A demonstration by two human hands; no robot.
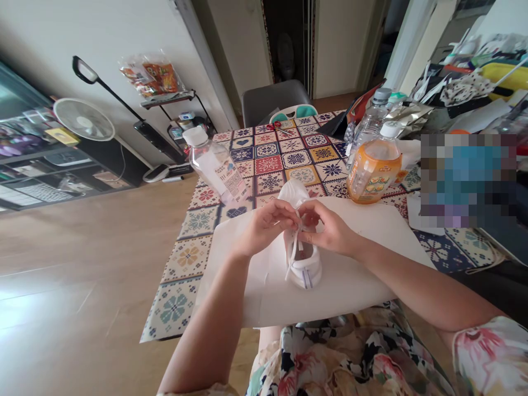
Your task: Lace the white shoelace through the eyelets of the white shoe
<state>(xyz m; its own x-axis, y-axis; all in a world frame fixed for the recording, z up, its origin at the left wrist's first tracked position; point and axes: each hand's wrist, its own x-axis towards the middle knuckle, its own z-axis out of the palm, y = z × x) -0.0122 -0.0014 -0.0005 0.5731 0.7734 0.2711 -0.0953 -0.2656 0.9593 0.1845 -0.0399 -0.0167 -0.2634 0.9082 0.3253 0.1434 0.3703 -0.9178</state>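
Observation:
A white shoe (306, 274) rests on a white sheet (350, 286), its toe pointing away from me and its heel, with dark stripes, toward me. My left hand (270, 223) is over the shoe's left side, fingertips pinched on a white shoelace (293, 250). From the right, my right hand (328, 228) meets it above the tongue area, thumb and finger closed on the lace too. The fingertips of both hands nearly touch. A lace end hangs down over the shoe's left rim.
A clear bottle (214, 168) stands beyond the sheet on the left. An orange-labelled bottle (373, 165) and another clear bottle (371, 118) are at the right. Red scissors (278, 128) lie at the far edge of the patterned tablecloth (190, 256). Clutter is piled at the right.

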